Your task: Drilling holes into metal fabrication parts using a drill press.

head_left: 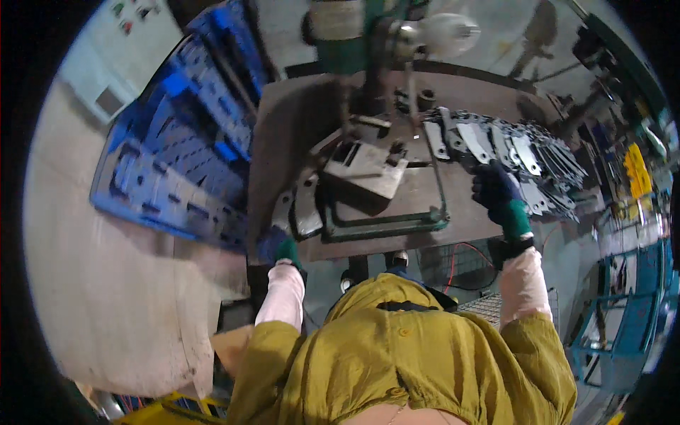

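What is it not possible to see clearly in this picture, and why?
In the head view:
Right hand: its back hides the palm.
Left hand: dark and blurred, so its grip is unclear.
Machine head: top cut off by the upper edge.
Metal parts: heaped, so upper ones hide lower ones.

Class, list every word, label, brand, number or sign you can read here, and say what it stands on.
None can be read.
White cabinet: small coloured spots, too blurred to read.
Blue crate: no lettering discernible.
Metal pieces: no lettering discernible.
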`<move>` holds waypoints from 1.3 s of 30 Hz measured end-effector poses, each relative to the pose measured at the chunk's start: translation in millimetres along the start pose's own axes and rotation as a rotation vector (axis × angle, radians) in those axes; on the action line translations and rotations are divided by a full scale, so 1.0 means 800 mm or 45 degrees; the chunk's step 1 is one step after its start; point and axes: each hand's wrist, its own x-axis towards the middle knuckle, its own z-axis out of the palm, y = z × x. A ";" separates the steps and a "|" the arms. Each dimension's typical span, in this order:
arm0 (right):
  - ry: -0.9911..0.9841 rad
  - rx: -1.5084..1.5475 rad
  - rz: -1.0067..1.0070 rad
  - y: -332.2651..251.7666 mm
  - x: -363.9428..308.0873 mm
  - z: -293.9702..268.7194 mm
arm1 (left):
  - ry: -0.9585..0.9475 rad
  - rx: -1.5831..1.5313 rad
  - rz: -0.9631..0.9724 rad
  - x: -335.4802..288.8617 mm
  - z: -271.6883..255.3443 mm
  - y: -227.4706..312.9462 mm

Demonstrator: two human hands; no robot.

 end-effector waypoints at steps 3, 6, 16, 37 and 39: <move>0.114 -0.120 0.083 0.026 0.057 -0.077 | -0.055 -0.202 -0.098 0.005 -0.021 0.023; 0.317 -0.647 -0.026 0.048 0.104 -0.098 | 0.167 0.061 0.214 0.001 0.007 -0.011; 0.778 -2.376 -0.558 0.029 0.229 -0.163 | 0.284 -1.244 -0.563 -0.032 -0.050 0.015; -0.365 -1.926 -0.911 -0.092 0.101 -0.062 | -0.446 -1.779 0.213 0.001 -0.279 0.163; -0.397 -1.078 0.082 -0.102 0.048 0.003 | -0.396 -1.822 0.597 0.002 -0.265 0.172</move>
